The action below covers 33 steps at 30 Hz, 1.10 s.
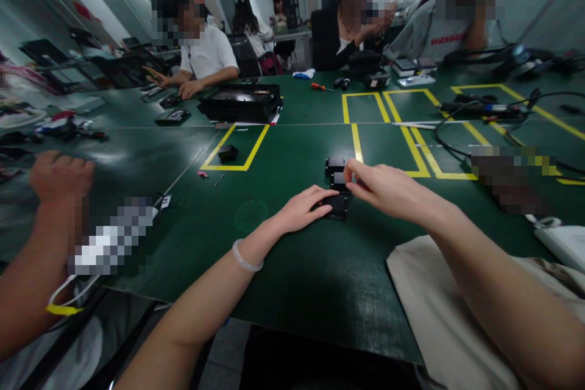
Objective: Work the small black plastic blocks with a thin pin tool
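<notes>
Three small black rectangular blocks stand in a row on the green table in front of me: a far block (335, 164), a middle block (338, 180) and a near block (337, 209). My left hand (299, 210) rests against the near block, its fingers stretched out and the thumb apart on the block's top. Over the right side of the middle block, my right hand (386, 189) has its fingers curled into a pinch. Whatever sits between those fingertips is hidden.
Beyond the blocks, yellow tape (358, 143) marks out rectangles. A black part (227, 153) and tiny pieces lie left. A large black tray (242, 103) stands farther back. Cables (439, 134) spread on the right, near beige cloth (420, 280). Another person's fist (61, 177) is left.
</notes>
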Tool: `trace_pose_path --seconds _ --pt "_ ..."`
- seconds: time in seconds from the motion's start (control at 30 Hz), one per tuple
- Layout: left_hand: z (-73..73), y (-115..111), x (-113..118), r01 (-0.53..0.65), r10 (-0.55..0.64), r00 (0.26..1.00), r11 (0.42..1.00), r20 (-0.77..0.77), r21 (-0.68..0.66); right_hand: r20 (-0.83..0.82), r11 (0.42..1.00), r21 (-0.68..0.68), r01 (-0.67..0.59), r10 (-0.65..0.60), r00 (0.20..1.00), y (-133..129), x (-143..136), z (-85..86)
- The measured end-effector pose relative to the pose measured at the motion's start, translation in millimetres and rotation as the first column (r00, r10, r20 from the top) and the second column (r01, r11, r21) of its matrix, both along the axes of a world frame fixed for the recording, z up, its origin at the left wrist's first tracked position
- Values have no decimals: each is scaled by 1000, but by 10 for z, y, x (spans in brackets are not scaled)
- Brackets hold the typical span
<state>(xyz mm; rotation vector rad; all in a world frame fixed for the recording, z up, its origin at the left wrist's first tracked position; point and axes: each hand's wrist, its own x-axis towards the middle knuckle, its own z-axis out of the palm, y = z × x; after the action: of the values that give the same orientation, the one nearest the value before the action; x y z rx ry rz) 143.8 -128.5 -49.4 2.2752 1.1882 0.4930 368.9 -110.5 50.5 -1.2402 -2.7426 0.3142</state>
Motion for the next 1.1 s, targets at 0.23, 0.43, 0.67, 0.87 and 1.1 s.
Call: trace_pose_path --seconds 0.23,0.43,0.67,0.87,1.1 --pt "1 0 -4 5 -6 1000 1000 11 13 13 998 42 37 -37 999 3 -21 -4" --pt "-2 1 1 2 -2 1000 1000 8 11 7 1000 6 -23 23 1000 6 20 17" --pt "7 -6 0 -4 4 1000 1000 5 7 49 998 57 38 -41 998 15 9 3" --pt "7 -4 1 -4 4 1000 1000 -2 8 98 987 116 110 -121 988 20 -29 -19" --pt "12 -4 1 -1 1 1000 1000 -5 7 97 981 140 135 -150 984 5 -49 -18"
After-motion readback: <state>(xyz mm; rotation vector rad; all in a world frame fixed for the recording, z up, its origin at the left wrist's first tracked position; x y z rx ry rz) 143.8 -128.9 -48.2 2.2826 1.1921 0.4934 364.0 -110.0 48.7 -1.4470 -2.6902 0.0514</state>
